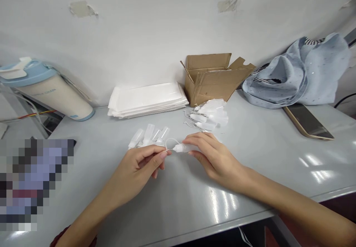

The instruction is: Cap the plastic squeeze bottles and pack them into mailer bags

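Note:
Between my hands is a small translucent bottle with a white nozzle pointing left and a thin strap looping from it. My right hand grips the bottle's body. The fingertips of my left hand pinch the small cap end of the strap, where a thin metal needle shows beside the nozzle. Behind my left hand lie several translucent bottles. A larger pile of bottles with looped straps sits behind my right hand, in front of the cardboard box.
An open cardboard box and a stack of white packets stand by the wall. A cream and blue tumbler is at left, above a blurred-out object. At right are a blue cloth bag and a phone on the grey table.

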